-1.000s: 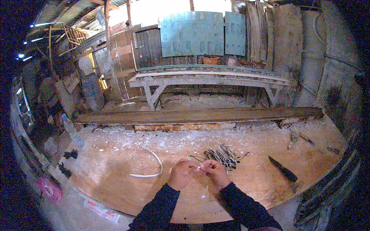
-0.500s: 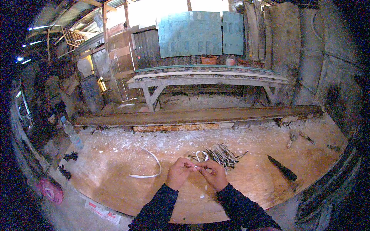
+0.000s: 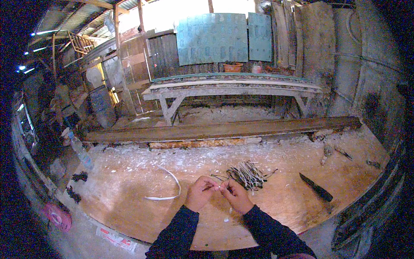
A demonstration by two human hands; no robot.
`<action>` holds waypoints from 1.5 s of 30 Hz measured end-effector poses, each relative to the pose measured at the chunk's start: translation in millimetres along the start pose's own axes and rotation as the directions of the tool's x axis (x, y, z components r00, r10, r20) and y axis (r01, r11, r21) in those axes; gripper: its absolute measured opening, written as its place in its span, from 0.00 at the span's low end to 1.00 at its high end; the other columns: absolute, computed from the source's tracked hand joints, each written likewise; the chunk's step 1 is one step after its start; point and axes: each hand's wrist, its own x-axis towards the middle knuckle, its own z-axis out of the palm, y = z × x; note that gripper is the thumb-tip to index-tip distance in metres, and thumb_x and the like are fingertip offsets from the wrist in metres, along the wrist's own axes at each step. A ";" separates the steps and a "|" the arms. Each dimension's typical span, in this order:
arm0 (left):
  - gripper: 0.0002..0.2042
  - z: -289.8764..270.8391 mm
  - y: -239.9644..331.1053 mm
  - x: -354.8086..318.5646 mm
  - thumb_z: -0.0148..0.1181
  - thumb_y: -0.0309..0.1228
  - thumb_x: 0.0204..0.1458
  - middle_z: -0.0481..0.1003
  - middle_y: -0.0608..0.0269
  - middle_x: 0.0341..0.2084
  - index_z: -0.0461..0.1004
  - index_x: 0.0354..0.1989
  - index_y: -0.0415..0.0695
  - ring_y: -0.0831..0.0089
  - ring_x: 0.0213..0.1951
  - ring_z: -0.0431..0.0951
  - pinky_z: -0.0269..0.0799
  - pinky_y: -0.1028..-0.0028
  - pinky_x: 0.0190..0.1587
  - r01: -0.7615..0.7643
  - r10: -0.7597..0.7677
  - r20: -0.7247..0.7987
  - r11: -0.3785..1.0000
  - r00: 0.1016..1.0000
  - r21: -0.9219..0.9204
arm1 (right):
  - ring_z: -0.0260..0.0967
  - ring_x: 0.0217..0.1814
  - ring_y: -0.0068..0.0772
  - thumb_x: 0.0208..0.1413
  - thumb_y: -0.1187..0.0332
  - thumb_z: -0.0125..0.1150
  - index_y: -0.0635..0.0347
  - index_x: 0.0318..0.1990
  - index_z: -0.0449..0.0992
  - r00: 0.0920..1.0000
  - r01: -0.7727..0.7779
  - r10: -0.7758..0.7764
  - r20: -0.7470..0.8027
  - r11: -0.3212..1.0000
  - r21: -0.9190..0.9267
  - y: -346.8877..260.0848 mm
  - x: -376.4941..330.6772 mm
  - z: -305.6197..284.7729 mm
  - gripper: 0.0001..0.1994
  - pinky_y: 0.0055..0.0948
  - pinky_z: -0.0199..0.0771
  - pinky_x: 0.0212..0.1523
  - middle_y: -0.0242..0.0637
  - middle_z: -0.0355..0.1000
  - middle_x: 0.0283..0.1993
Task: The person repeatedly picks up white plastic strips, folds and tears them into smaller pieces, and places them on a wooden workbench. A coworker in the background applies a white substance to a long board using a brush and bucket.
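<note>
My left hand [image 3: 199, 193] and my right hand [image 3: 237, 196] meet at the fingertips above the wooden tabletop [image 3: 129, 216]. Both are pinched closed on a small piece of white strip [image 3: 219, 187], most of it hidden by the fingers. Just beyond my right hand lies a bundle of thin pale and dark strands [image 3: 249, 175]. To the left of my left hand, a longer white strip [image 3: 177, 183] curves on the wood. A dark-handled knife [image 3: 317, 188] rests to the right, its blade pointing away from me.
A long brown plank [image 3: 224, 128] runs along the table's far side. At the left edge are a clear plastic bottle [image 3: 80, 149] and dark clumps of strands [image 3: 79, 176]. A pink round object [image 3: 58, 216] is low on the left. Behind stands a long bench [image 3: 233, 90].
The white loop that stood up beyond my fingertips is no longer visible. My hands stay nearly in place, with the fingertips shifted slightly.
</note>
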 end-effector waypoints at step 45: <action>0.02 -9.3 -6.9 -0.5 0.54 0.24 0.47 0.73 0.63 0.26 0.68 0.28 0.41 0.78 0.27 0.73 0.69 0.80 0.29 0.378 -0.293 0.257 0.831 0.921 -0.408 | 0.62 0.30 0.18 0.50 0.70 0.55 0.56 0.36 0.66 0.980 -0.165 0.107 0.169 0.913 0.374 -25.5 3.3 -5.5 0.07 0.18 0.61 0.32 0.25 0.65 0.29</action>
